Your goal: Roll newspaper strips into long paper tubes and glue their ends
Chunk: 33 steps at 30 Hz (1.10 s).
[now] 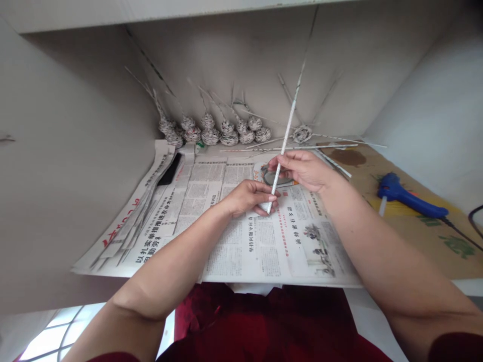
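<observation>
Over spread newspaper (pixel 226 269), two bare hands share one slim paper tube (pixel 289 125), which slants up and away from the body; the left hand (pixel 247 197) pinches it near its lower end; the right hand (pixel 304 168) has it between thumb and fingers a little higher; the tube looks fully rolled, though whether its end is fixed cannot be told; behind, six woven gourds (pixel 210 137) stand in a row, seemingly complete; beside them a spoked ring (pixel 303 133) looks barely begun; loose tubes (pixel 320 147) lie unwoven; a blue glue gun (pixel 411 198) rests at right.

Newspaper (pixel 234 251) and cardboard (pixel 411 251) (brown, green-printed) on a white shelf (pixel 468 287).
</observation>
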### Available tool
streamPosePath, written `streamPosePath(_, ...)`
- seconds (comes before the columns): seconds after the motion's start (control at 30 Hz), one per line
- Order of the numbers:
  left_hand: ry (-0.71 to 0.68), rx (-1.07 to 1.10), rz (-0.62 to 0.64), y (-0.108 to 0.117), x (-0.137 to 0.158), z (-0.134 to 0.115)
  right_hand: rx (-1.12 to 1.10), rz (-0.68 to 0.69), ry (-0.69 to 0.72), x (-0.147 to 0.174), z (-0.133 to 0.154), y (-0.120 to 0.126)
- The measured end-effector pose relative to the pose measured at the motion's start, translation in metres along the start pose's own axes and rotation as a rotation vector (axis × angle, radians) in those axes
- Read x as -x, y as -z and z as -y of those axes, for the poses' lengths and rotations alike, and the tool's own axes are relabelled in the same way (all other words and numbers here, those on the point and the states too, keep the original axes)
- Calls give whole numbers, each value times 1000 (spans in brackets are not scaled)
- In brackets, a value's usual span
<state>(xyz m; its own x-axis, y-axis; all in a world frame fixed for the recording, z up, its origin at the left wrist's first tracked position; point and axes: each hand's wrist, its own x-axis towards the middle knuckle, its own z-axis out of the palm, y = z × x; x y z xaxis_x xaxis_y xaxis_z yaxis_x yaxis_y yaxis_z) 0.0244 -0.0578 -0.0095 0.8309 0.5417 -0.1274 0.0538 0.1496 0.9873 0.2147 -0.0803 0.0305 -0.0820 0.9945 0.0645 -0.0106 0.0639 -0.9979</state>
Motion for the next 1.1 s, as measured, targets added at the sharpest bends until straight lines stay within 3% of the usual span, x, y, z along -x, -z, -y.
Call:
streamPosePath(0.13,-6,5,10,2,-1,3,27,-153,46,-2,-1,0)
streamPosePath(0.3,-18,7,3,3,-2,3,-10,40,3,1,4,3)
streamPosePath(0.47,6,-4,-11,2,-1,2,-2,-152,58,-2,2,5)
streamPosePath(0.6,0,-8,-1,3,-1,1,-43,-26,16,-1,3,6)
streamPosePath(0.67,7,-10,-1,3,-1,1,-38,-27,13,-1,3,7)
streamPosePath(0.87,18,-17,-67,5,-2,-1,-61,-277,31,-6,0,9)
streamPosePath(1.0,2,-47,-121,9,-3,-3,-76,-140,14,-5,2,12)
streamPosePath(1.1,-26,-61,-187,16,-5,-4,-66,-186,27,-4,2,14)
